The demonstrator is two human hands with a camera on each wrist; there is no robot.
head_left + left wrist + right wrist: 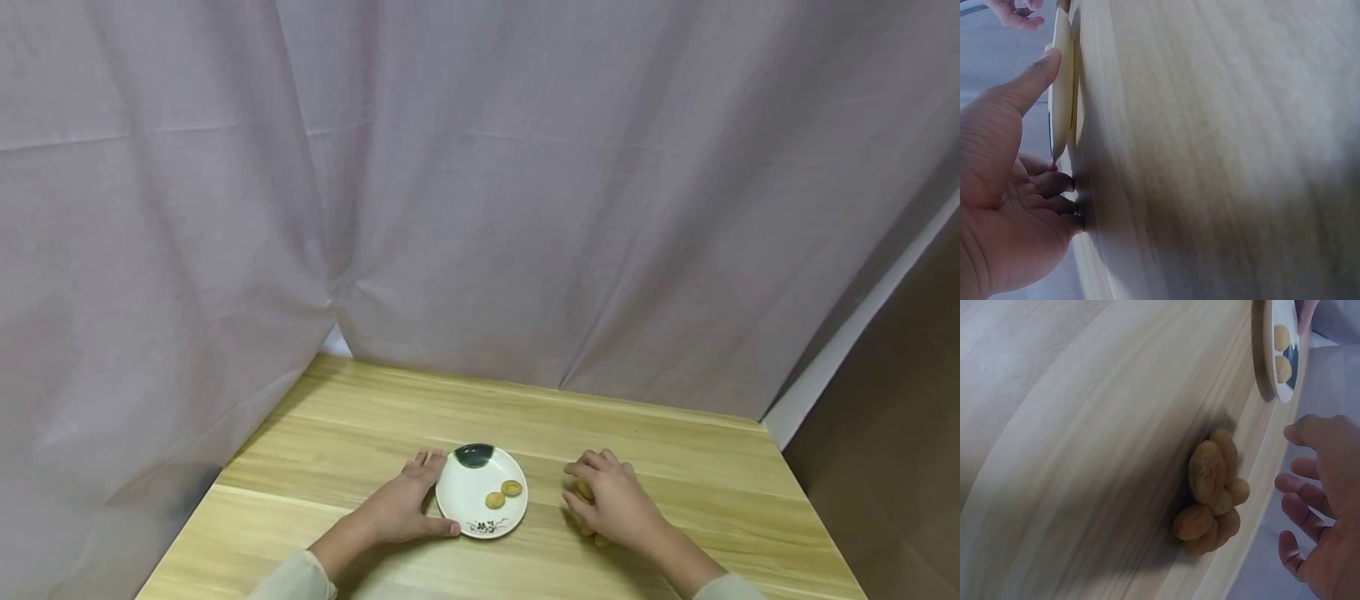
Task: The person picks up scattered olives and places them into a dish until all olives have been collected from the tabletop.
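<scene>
A small white plate (468,492) with a dark green patch and a floral print lies on the table. On it are two small yellow-brown oval pieces (495,500), like dried fruits. My left hand (408,504) holds the plate's left side, thumb at the near rim and fingers round by the far-left edge. To the right, my right hand (615,500) hovers over a pile of similar wrinkled oval pieces (1207,475), partly hidden by it in the head view. In the right wrist view its fingers (1304,515) are loosely bent, apart from the pile, with nothing between them.
The light wooden table (360,417) has its far edge along a grey-mauve curtain (480,250). More curtain hangs at the left, and a brown surface (885,467) stands beyond the table's right edge.
</scene>
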